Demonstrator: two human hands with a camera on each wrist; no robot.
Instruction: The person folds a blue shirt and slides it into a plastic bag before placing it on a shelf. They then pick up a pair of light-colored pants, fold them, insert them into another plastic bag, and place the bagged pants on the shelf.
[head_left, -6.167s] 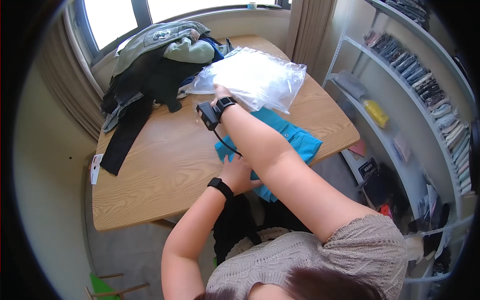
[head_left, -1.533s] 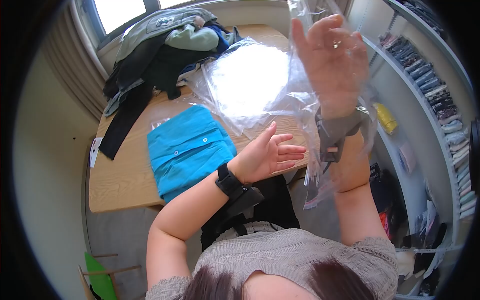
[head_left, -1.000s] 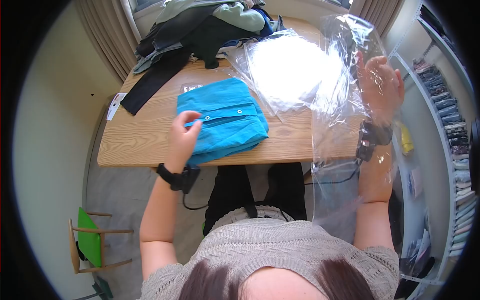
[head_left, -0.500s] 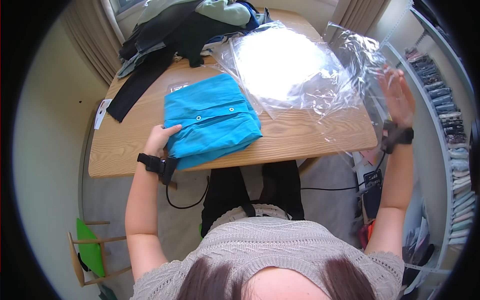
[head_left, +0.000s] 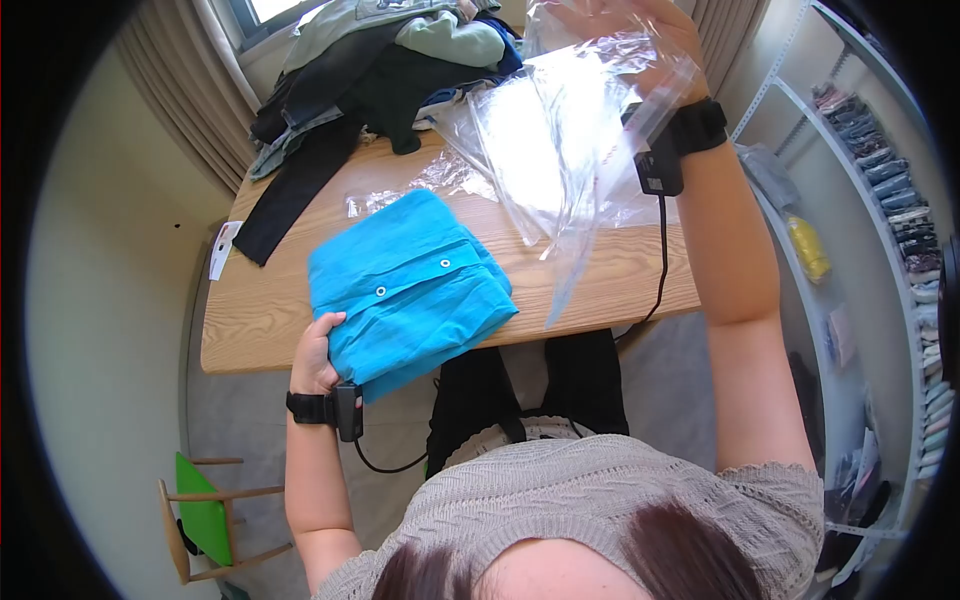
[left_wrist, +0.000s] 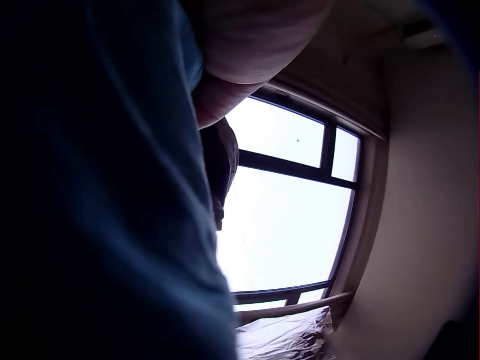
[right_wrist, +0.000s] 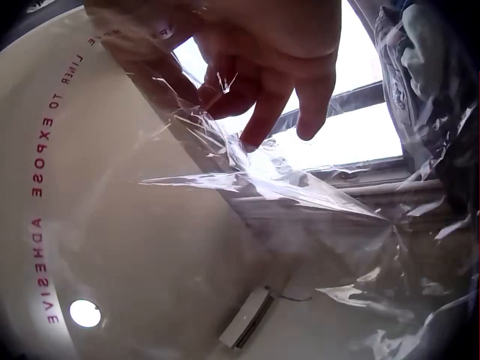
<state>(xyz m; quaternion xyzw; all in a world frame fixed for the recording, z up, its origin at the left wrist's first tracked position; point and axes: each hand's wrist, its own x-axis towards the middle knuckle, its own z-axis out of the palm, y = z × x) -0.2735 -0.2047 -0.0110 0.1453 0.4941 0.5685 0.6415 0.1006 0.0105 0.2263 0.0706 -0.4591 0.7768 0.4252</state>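
My left hand (head_left: 315, 358) grips a folded bright blue garment (head_left: 400, 285) by its left edge, thumb on top and the other fingers hidden beneath. Two small round buttons show on the cloth, which overhangs the table's front edge. Up close in the left wrist view, the dark blue cloth (left_wrist: 127, 225) fills the left side. At the far side of the table my right hand (head_left: 655, 45) is inside a clear plastic bag (head_left: 570, 275), fingers spread and partly bent. Crinkled film surrounds these fingers (right_wrist: 262, 112) in the right wrist view, with red adhesive-strip lettering along the bag's edge.
A stack of clear plastic bags (head_left: 505, 150) lies on the wooden table (head_left: 270, 320). Behind it, at the back left, is a heap of clothes (head_left: 370, 80). Shelves (head_left: 800, 100) with folded items line the right, and a green chair (head_left: 205, 505) stands at lower left.
My left hand has moved onto the blue garment, lifting and tilting it toward me. My right hand, with the bag over it, has swung from the right side to the far side, above the stack.
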